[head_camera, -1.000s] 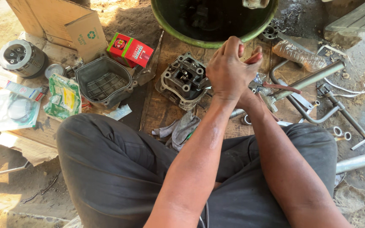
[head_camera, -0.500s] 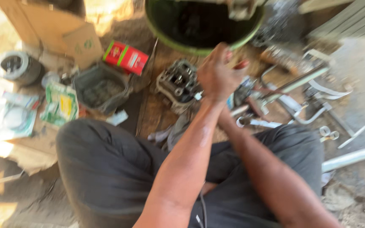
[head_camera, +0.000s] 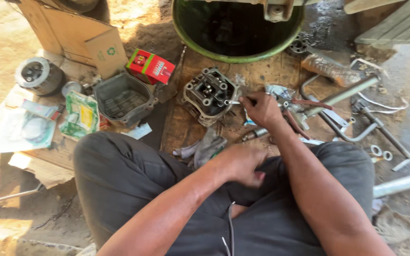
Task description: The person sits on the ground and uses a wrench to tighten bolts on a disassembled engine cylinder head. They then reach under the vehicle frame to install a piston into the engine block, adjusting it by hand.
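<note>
I sit cross-legged in dark trousers before a wooden board [head_camera: 186,128]. My right hand [head_camera: 262,110] reaches forward and pinches a small metal tool [head_camera: 232,102], whose tip touches a grey engine cylinder head [head_camera: 208,95] lying on the board. My left hand [head_camera: 241,163] rests in my lap with the fingers curled; nothing shows in it. A grey rag [head_camera: 206,148] lies just beyond my knee, between the two hands.
A green basin [head_camera: 236,54] stands behind the cylinder head. To the left are a grey engine cover [head_camera: 122,100], a red box [head_camera: 150,67], a cardboard box [head_camera: 79,35], a round metal part [head_camera: 38,75] and gasket packets [head_camera: 79,114]. Metal rods, pliers [head_camera: 295,121] and pipes lie at right.
My two hands were clasped together above the cylinder head. They have parted: the right now holds a tool at the cylinder head, the left has dropped to my lap.
</note>
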